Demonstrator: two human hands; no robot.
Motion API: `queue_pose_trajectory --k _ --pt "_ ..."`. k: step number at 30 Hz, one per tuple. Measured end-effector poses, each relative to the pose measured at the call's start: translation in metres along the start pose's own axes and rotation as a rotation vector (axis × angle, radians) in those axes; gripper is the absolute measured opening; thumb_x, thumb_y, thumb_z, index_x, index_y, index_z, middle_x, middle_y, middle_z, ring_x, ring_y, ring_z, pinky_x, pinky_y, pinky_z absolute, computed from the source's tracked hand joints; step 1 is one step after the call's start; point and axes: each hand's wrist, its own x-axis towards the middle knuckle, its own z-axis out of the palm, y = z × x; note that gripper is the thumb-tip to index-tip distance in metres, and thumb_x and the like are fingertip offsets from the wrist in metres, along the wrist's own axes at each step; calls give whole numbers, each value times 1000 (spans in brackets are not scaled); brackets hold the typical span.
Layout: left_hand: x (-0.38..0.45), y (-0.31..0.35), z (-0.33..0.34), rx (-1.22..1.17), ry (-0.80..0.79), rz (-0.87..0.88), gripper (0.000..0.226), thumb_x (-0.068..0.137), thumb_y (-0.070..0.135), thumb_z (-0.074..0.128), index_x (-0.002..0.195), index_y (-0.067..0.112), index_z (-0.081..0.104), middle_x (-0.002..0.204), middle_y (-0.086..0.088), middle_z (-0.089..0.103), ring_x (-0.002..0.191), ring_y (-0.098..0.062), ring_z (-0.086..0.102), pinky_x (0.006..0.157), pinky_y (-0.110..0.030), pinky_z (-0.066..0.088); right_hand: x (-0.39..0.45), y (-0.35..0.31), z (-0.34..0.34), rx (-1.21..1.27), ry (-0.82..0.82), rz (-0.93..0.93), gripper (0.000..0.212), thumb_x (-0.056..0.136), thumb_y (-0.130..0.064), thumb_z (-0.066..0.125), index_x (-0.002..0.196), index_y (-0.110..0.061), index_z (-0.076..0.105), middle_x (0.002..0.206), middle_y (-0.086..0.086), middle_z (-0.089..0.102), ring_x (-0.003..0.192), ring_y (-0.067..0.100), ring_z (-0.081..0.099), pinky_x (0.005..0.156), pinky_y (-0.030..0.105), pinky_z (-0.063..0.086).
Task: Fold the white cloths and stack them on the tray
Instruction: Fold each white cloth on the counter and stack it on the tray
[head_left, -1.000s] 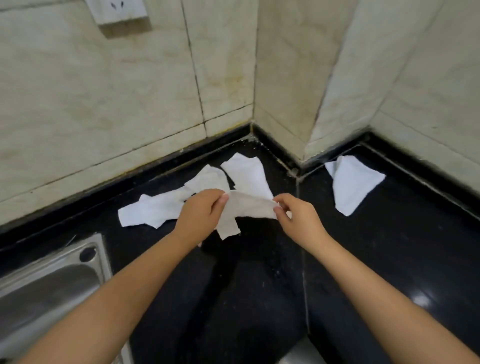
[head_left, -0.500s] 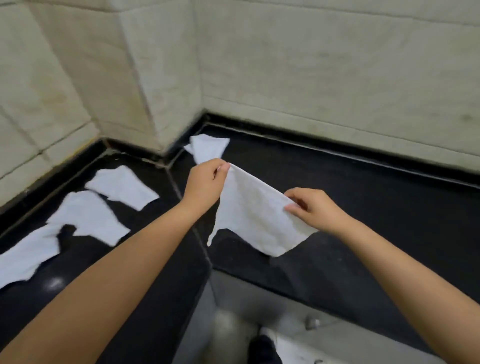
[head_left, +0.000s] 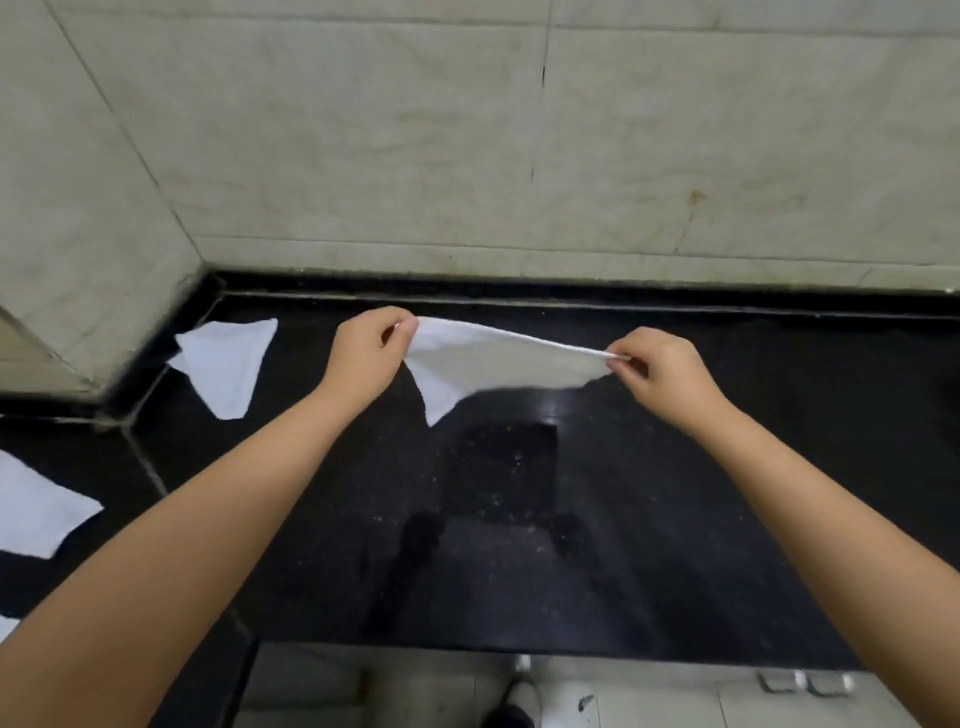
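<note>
Both arms reach forward over black bench (head_left: 675, 519). Left hand (head_left: 366, 353) and right hand (head_left: 662, 371) each pinch 1 top corner of white cloth (head_left: 493, 364); grip tight, cloth stretched above bench, lower corner dangling.

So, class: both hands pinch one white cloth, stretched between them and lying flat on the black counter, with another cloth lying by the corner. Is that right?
Not quite. The head view shows the left hand and right hand holding the white cloth up above the black counter, its loose corner hanging free, not lying flat. Another cloth does lie by the corner.
</note>
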Motion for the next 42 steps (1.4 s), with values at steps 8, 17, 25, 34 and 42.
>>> queue_pose_trajectory --k 8,17,25,34,42 --pt "-78 -70 61 308 -828 -45 18 91 14 53 86 3 67 84 -2 64 80 -16 59 78 -28 47 -81 43 69 125 -783 111 15 86 -8 58 91 0 70 87 13 68 77 19 62 72 24 42" --pt "-73 -83 91 399 -1163 -85 19 93 20 48 84 12 62 80 3 57 75 -11 55 72 -23 43 -75 59 83 361 -964 450 18 86 -5 55 95 -8 70 76 4 64 63 6 55 59 8 42" --pt "-34 -100 121 440 -676 -123 23 95 19 45 100 7 64 103 -9 59 89 -20 57 76 -29 45 -29 63 121 178 -515 651 21 86 -5 50 95 -7 68 97 11 69 82 20 58 74 29 48" --pt "-34 -118 136 387 -584 -148 23 94 20 46 108 8 61 105 -8 60 92 -21 59 77 -29 48 -31 61 143 48 -479 613 26 86 -2 48 104 -2 66 106 16 61 96 29 59 77 31 46" --pt "-35 -125 138 541 -690 -10 35 98 25 39 126 10 51 120 -7 52 111 -20 50 85 -31 48 -37 57 148 -137 -549 487 32 92 -8 41 118 -7 60 115 11 55 106 25 52 78 28 45"
